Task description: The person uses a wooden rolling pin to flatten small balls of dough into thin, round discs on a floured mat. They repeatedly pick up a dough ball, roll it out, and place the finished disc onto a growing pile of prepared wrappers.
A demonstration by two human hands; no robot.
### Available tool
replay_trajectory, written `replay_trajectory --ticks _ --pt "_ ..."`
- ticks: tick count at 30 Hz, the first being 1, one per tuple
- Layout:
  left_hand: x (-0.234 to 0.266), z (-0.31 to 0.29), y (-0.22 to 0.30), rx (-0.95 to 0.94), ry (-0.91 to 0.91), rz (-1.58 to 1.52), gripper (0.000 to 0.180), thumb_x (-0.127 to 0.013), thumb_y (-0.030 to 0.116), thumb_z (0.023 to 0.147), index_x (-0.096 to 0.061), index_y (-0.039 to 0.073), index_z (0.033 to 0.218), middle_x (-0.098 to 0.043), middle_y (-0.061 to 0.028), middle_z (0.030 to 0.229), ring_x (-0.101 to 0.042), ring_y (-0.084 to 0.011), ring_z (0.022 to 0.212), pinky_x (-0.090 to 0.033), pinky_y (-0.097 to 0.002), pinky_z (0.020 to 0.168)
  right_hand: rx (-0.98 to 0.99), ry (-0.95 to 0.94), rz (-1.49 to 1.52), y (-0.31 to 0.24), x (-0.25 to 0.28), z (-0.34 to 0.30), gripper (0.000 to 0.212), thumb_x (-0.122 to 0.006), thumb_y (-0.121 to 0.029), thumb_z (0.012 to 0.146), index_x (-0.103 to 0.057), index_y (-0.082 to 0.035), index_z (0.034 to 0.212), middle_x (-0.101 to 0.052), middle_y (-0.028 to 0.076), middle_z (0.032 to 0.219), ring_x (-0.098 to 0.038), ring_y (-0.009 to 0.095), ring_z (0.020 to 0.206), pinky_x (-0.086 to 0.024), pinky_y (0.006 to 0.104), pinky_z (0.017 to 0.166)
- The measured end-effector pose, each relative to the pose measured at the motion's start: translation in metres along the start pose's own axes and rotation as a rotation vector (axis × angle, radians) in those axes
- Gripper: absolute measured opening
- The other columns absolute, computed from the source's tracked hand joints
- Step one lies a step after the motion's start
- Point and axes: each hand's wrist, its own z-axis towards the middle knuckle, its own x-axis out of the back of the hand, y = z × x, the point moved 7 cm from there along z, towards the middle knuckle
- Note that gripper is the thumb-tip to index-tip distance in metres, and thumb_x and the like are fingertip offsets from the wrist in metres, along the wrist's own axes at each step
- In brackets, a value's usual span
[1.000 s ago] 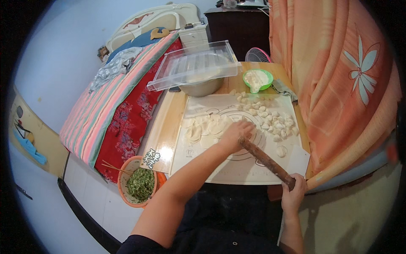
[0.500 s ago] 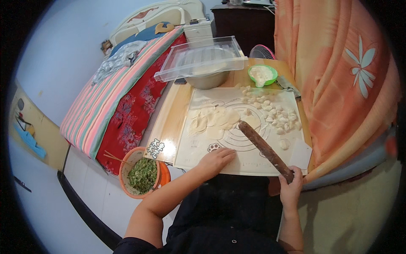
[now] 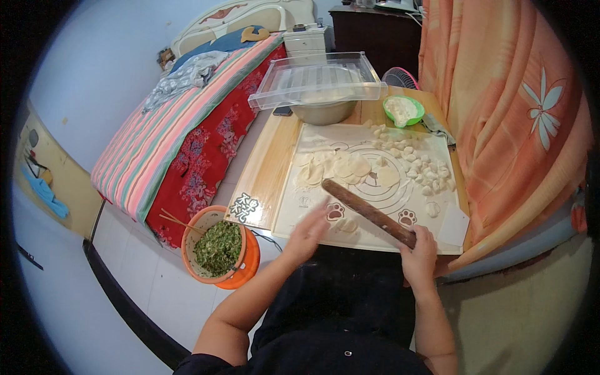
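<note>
Gripping one rolling pin, right hand; left hand open.

Brown wooden rolling pin, cream mat showing black paw prints, green bowl, orange flowered curtain, striped bedspread

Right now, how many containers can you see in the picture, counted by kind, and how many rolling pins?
Clear plastic tray: 1
Metal bowl: 1
Green bowl: 1
Orange bowl of chopped greens: 1
Wooden rolling pin, held in the right hand: 1
Total: 5
</note>
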Motion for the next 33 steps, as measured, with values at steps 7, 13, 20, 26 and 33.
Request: replay_trajectory --ticks 7,13,20,26,33 --pt "0.022 0.028 -0.007 -0.105 0.015 0.973 0.046 -0.052 0.031 0.097 -0.051 0.009 0.137 -0.044 -0.0126 0.148 -0.039 -0.0272 0.139 -0.025 -0.0484 0.116 0.282 -0.165 -0.288 -0.038 -0.077 0.036 0.056 -0.061 -0.036 0.09 -0.05 -0.002 0.132 -0.046 0.016 0.141 -0.038 0.031 0.135 -0.026 0.0466 0.112" --pt "0.026 0.001 -0.014 0.023 -0.107 0.91 0.071 -0.055 0.043 0.093 -0.034 0.002 0.147 -0.032 -0.019 0.154 -0.029 -0.0346 0.144 -0.021 -0.0531 0.116 0.372 -0.42 -0.453 -0.047 -0.089 0.048 0.078 -0.045 -0.054 0.096 -0.035 0.004 0.146 -0.025 0.019 0.158 -0.017 0.03 0.149 -0.013 0.0479 0.12" --pt "0.033 -0.007 -0.012 0.096 -0.028 0.941 0.074 -0.054 0.039 0.094 -0.026 -0.003 0.149 -0.027 -0.0225 0.155 -0.027 -0.0366 0.144 -0.018 -0.0531 0.117 0.428 -0.402 -0.347 -0.053 -0.101 0.072 0.076 -0.045 -0.053 0.097 -0.035 0.005 0.145 -0.027 0.022 0.156 -0.022 0.032 0.147 -0.015 0.0457 0.12" --pt "0.024 -0.069 0.012 0.071 -0.152 0.928 0.077 -0.055 0.044 0.093 -0.031 -0.004 0.147 -0.029 -0.0219 0.155 -0.029 -0.0361 0.143 -0.02 -0.0533 0.116 0.551 -0.448 -0.347 -0.048 -0.07 0.007 0.071 -0.052 -0.045 0.095 -0.035 0.003 0.145 -0.031 0.021 0.155 -0.024 0.032 0.146 -0.017 0.0458 0.119" --pt "0.016 -0.005 0.017 0.017 -0.144 0.525 0.044 -0.067 0.025 0.087 -0.056 0.007 0.126 -0.059 -0.0144 0.122 -0.054 -0.0324 0.116 -0.039 -0.0465 0.105 0.457 -0.289 -0.163 -0.032 -0.066 0.013 0.045 -0.07 -0.017 0.081 -0.056 -0.009 0.123 -0.057 0.009 0.125 -0.05 0.03 0.119 -0.035 0.0422 0.102"
